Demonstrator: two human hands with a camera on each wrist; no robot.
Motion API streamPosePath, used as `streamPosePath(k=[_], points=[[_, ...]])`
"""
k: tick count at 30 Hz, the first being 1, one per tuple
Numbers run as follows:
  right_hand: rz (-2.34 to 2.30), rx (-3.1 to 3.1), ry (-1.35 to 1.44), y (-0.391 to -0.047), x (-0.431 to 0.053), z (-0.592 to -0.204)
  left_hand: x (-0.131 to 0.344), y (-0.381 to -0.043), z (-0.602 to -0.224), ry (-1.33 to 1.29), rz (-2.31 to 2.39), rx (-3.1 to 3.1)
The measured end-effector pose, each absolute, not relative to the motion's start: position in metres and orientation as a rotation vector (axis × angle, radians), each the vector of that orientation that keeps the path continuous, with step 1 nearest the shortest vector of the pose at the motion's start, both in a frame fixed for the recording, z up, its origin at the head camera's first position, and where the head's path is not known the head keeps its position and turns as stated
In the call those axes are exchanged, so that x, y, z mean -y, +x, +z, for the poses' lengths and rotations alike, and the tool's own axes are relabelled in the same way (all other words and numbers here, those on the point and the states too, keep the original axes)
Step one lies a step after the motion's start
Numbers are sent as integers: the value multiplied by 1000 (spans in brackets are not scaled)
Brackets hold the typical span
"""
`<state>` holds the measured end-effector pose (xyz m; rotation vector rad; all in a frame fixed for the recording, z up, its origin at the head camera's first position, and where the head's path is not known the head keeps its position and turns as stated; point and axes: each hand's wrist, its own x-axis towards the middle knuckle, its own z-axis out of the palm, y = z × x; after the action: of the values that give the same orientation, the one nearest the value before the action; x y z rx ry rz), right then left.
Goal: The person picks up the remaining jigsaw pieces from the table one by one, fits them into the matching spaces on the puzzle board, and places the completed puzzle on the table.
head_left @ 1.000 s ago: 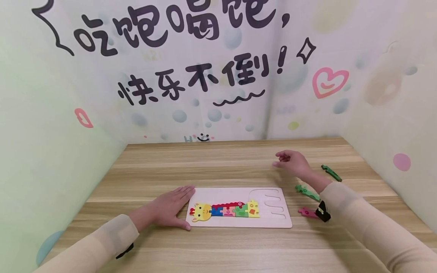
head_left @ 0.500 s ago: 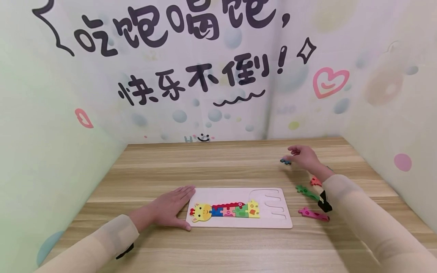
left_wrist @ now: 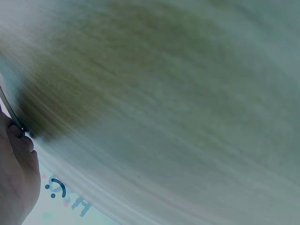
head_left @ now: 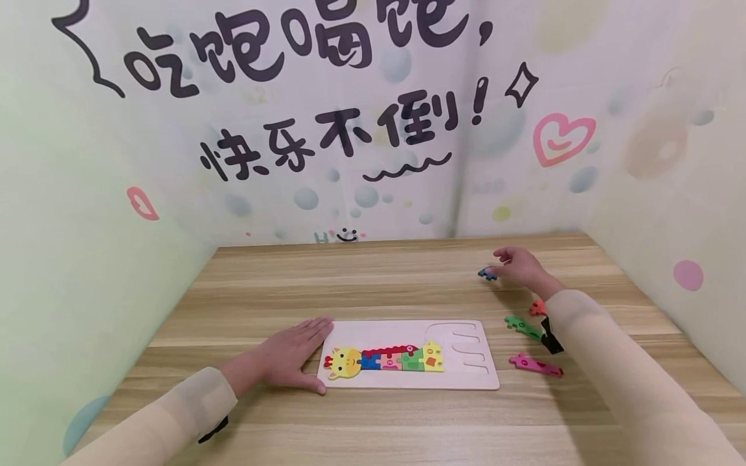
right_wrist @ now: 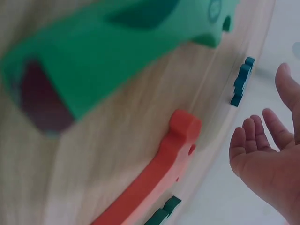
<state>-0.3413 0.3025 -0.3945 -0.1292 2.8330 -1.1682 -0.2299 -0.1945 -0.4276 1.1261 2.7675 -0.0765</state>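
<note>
A pale puzzle board (head_left: 373, 330) lies on the table with a yellow giraffe head (head_left: 345, 364) and a row of coloured neck pieces (head_left: 390, 360) set in it. At its right end, leg-shaped outlines stay unfilled. My left hand (head_left: 291, 355) rests flat against the board's left edge, fingers straight and thumb spread. Toward the back right, my right hand (head_left: 521, 266) hovers with loosely bent fingers beside a small blue puzzle piece (head_left: 487, 274). The right wrist view shows a gap between this hand and the blue piece (right_wrist: 243, 82).
Right of the board lie a magenta leg piece (head_left: 536, 365), a green one (head_left: 522, 327) and an orange one (head_left: 537, 307), partly under the right forearm. A dark green piece (right_wrist: 161, 213) shows low in the right wrist view. Lettered walls enclose the table's back and sides.
My right hand has drawn back to the right, uncovering the blue piece. The orange piece has come into sight, and the forearm now hides the dark green one. My left hand stays put.
</note>
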Motion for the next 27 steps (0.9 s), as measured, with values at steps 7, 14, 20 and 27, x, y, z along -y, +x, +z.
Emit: streamPosePath(k=[7, 14, 20, 27], points=[[-1066, -2823, -129, -348, -310, -401, 195, -231, -429, 1124, -87, -2771], [-1030, -2794, -167, -353, -314, -409, 195, -231, -429, 1117, -81, -2762], [-1025, -2794, -156, -356, -316, -412, 195, -231, -429, 1123, -80, -2764], [-962, -2826, -203, -356, -315, -412, 195, -230, -429, 1124, -79, -2766]])
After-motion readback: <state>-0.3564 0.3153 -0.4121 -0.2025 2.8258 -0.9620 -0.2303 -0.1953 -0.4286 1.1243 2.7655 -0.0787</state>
